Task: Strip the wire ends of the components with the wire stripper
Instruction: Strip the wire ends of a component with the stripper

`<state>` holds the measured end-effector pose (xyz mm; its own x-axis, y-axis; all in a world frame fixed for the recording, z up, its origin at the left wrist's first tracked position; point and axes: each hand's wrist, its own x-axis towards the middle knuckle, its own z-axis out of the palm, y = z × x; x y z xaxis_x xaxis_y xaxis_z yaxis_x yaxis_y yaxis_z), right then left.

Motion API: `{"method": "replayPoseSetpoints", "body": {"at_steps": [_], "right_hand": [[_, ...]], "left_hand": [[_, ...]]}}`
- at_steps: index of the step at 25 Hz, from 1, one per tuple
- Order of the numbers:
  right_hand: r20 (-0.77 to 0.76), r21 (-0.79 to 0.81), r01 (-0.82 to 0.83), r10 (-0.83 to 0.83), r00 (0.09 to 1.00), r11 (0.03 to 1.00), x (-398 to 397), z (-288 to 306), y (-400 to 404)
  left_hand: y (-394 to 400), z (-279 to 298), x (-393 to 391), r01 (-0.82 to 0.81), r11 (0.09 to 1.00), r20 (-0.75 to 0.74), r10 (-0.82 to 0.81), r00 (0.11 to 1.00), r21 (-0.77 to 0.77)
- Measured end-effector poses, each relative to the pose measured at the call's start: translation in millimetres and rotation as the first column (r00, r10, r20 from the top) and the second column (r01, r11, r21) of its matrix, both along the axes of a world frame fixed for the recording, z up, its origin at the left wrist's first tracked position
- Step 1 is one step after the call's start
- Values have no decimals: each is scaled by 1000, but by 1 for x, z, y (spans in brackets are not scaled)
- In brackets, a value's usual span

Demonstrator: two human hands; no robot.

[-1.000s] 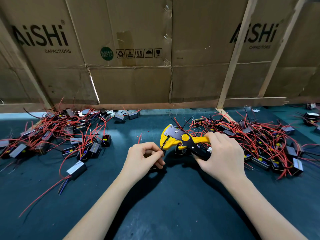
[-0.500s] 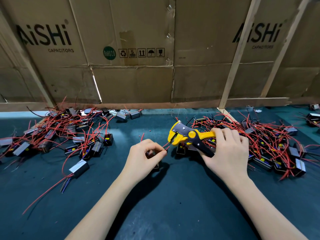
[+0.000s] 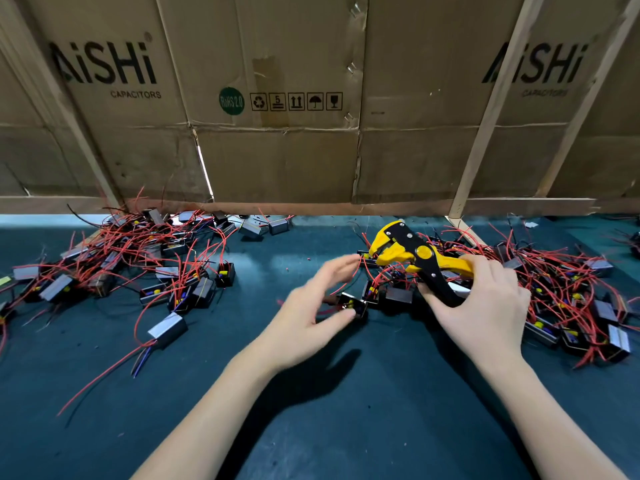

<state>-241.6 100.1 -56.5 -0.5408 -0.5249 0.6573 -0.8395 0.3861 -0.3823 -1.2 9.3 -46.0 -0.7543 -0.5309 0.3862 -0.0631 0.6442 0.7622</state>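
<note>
Holding tight with the right hand [image 3: 485, 306]: fingers curled round the handles of the yellow and black wire stripper [image 3: 420, 259], tool lifted a bit above the surface [image 3: 311, 427], head end pointing up and left, jaws a little apart. Left hand [image 3: 311, 313] blurry, grip wide, fingers spread and fairly straight, thumb tip touching a small black component [image 3: 353, 304] lying on the surface just below the stripper; cannot tell whether any wire is pinched. Now from big to small. Big brown cardboard wall [image 3: 277, 161] at the back, with "AiSHi CAPACITORS" printed on it twice, a green round sticker and a row of little box signs. Pale wooden strips [image 3: 485, 126] leaning across the cardboard. Dark blue-green surface below. Big pile of components [image 3: 571, 299] with red wires on the right, right beside and under the right hand. Another pile [image 3: 138, 265] on the left, well apart from both hands. One grey box component [image 3: 168, 329] alone near the left pile, with long red wires trailing down and left. Tiny red bits [image 3: 287, 270] on the surface between the piles.
</note>
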Motion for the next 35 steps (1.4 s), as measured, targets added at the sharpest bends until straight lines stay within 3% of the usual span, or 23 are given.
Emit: {"method": "replayPoseSetpoints", "body": {"at_steps": [2, 4, 5, 7, 9, 11, 13, 16, 18, 20, 22, 25, 27, 29, 32, 35], "right_hand": [[23, -10, -18, 19, 1000, 1000, 1, 3, 1], [76, -23, -46, 47, 996, 999, 1, 6, 2], [112, -34, -80, 83, 990, 996, 2, 7, 3], [216, -92, -207, 223, 951, 974, 6, 10, 4], [366, -171, -379, 416, 833, 909, 15, 11, 6], [561, -256, -562, 594, 576, 787, 26, 10, 5], [666, -371, -695, 698, 263, 616, 34, 8, 4], [716, -540, -759, 673, -186, 364, 49, 4, 5], [730, -607, -732, 582, -358, 311, 59, 1, 4], [753, -622, -684, 531, -389, 380, 66, 1, 1], [763, -626, -630, 529, -372, 460, 66, 1, -4], [793, -577, -597, 559, -243, 558, 61, 2, -12], [802, -552, -555, 580, -147, 622, 55, 2, -19], [804, -545, -502, 587, -89, 671, 45, 4, -24], [815, -516, -465, 580, -8, 719, 31, 2, -27], [812, -514, -495, 583, -19, 700, 22, 3, -24]], "left_hand": [[-15, 9, 17, -284, 927, -99, 267, 958, -246], [-36, 15, 39, -578, 685, -208, 549, 810, -443], [-44, 17, 51, -682, 558, -232, 668, 707, -473], [-57, 17, 71, -794, 402, -80, 870, 486, -456], [-60, 15, 81, -820, 377, 224, 925, 308, -430], [-60, 13, 84, -804, 403, 367, 896, 250, -437], [-61, 12, 84, -799, 397, 370, 898, 236, -451], [-63, 10, 84, -806, 347, 381, 910, 165, -480], [-62, 9, 84, -783, 351, 418, 899, 130, -514], [-62, 10, 81, -744, 372, 430, 894, 126, -555], [-59, 11, 74, -725, 404, 407, 894, 186, -558], [-52, 13, 63, -743, 478, 292, 878, 380, -469], [-49, 15, 59, -742, 498, 231, 867, 442, -449], [-48, 16, 58, -727, 498, 245, 867, 434, -473], [-51, 14, 62, -736, 465, 307, 884, 353, -492], [-53, 13, 69, -771, 441, 329, 891, 314, -459]]}}
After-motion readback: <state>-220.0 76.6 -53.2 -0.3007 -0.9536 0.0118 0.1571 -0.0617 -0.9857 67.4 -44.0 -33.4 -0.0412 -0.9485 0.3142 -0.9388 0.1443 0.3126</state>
